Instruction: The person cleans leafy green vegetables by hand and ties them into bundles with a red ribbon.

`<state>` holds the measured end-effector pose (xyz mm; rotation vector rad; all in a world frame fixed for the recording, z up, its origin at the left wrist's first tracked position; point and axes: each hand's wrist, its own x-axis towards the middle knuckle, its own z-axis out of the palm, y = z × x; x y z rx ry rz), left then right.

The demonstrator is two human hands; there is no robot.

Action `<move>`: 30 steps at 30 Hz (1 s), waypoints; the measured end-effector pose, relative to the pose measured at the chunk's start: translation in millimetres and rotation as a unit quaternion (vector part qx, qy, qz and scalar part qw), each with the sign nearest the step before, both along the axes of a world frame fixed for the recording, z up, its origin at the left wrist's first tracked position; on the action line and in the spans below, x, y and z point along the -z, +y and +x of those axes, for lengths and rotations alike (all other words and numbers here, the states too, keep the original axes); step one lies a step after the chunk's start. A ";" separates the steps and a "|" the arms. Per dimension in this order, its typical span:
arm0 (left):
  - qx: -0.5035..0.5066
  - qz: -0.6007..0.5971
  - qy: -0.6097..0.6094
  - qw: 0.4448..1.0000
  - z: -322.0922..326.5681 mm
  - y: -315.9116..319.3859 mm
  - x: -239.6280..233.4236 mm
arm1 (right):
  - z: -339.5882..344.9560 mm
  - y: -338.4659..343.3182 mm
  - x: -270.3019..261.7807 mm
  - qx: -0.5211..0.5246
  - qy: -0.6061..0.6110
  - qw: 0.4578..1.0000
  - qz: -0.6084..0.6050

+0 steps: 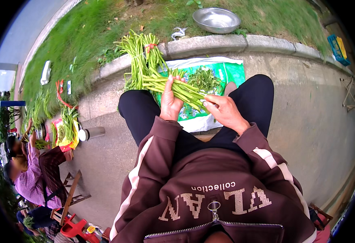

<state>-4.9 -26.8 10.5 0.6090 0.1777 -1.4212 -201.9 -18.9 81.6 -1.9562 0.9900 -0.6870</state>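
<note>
My left hand (172, 98) holds a bunch of long green vegetable stems (182, 91) over my lap, its thumb lying across them. At the bunch's right end, the fingertips of my right hand (223, 109) pinch stem ends. Under my hands a green and white plastic sheet (235, 71) is spread on the pavement, bearing a heap of loose green leaves (206, 79). Beyond my left knee lie more long stems (136, 57), partly over the curb. One bundle there (153, 57) is tied with a red strip.
A perforated metal basin (216, 20) rests on grass behind the stone curb (206, 45). Left are a metal flask (93, 133), stems on a yellow and red bag (70, 129), seated people (34, 182), a wooden stool (71, 197) and a red plastic stool (75, 227). A blue crate (335, 51) stands far right.
</note>
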 end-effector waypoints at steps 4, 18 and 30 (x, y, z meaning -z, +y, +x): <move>-0.015 0.002 -0.005 1.000 1.0 1.5 6.3 | 13.0 0.4 9.0 -0.042 0.049 0.996 -0.062; -0.030 0.057 -0.105 0.992 -15.1 6.6 -8.5 | 25.7 -6.8 24.0 -0.060 0.200 0.974 -0.087; -0.020 0.047 -0.157 0.986 -19.7 7.5 1.8 | 29.8 -7.6 34.7 -0.102 0.208 0.970 -0.077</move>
